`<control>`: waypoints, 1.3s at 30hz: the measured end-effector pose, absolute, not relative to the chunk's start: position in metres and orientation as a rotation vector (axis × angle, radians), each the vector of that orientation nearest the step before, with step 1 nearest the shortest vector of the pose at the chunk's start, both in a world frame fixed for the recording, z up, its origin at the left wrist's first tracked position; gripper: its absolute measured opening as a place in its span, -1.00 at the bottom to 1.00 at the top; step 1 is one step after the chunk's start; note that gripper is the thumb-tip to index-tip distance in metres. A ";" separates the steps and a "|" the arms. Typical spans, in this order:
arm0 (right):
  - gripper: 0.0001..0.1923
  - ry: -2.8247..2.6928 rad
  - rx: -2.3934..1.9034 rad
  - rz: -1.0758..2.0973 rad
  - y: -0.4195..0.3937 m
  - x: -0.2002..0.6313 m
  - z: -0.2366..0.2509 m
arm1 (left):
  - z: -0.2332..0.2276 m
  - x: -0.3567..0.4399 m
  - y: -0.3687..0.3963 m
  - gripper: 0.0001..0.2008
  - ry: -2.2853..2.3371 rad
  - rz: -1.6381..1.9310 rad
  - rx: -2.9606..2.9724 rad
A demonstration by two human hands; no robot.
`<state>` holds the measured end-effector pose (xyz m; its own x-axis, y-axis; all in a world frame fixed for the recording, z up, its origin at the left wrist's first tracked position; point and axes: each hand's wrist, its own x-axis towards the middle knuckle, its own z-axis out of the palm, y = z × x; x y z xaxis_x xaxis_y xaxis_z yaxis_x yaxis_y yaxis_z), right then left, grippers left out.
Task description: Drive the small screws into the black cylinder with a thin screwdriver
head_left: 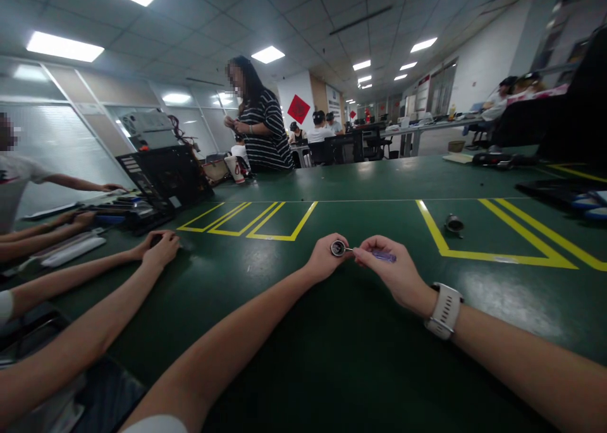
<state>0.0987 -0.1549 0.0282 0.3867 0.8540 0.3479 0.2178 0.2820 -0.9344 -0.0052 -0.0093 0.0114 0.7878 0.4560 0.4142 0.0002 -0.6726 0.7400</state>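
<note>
My left hand [322, 260] pinches a small round metal part [338, 248] just above the green table [332, 357]. My right hand [396, 272], with a white watch on its wrist, holds a small purple-handled screwdriver [383, 255] whose tip points at the round part. Both hands are close together near the table's middle. A second small round metal part [454, 224] lies on the table to the right, beside a yellow line.
Yellow tape lines [265, 221] mark boxes on the table. A co-worker's hands [161, 246] rest to my left. An opened black computer case [164, 180] stands at the far left. A person in a striped shirt [263, 129] stands behind the table. Dark items [569, 193] lie far right.
</note>
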 end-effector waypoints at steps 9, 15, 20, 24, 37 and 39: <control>-0.74 -1.181 -1.267 0.616 -0.167 0.097 0.021 | 0.010 -0.004 -0.010 -0.73 0.403 0.809 2.312; -0.76 -1.276 -1.363 0.474 -0.172 0.091 0.027 | 0.011 -0.007 -0.013 -0.88 0.416 0.827 2.481; -0.79 -1.414 -1.475 0.310 -0.176 0.084 0.030 | 0.013 -0.007 -0.016 -0.92 0.359 0.793 2.669; -0.80 -1.425 -1.523 0.310 -0.176 0.085 0.033 | 0.014 -0.008 -0.017 -0.92 0.319 0.744 2.777; -0.84 -0.867 -1.111 0.803 -0.164 0.097 0.021 | 0.006 -0.007 -0.009 -0.84 0.259 0.807 2.534; -0.82 -1.000 -1.204 0.676 -0.167 0.093 0.024 | 0.006 -0.006 -0.009 -0.86 0.248 0.799 2.580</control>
<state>0.0931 -0.1671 0.0241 0.4319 0.8625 0.2639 0.0765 0.2565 -0.9635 -0.0065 -0.0090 0.0059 0.8183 0.2887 0.4971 0.0435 -0.8934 0.4472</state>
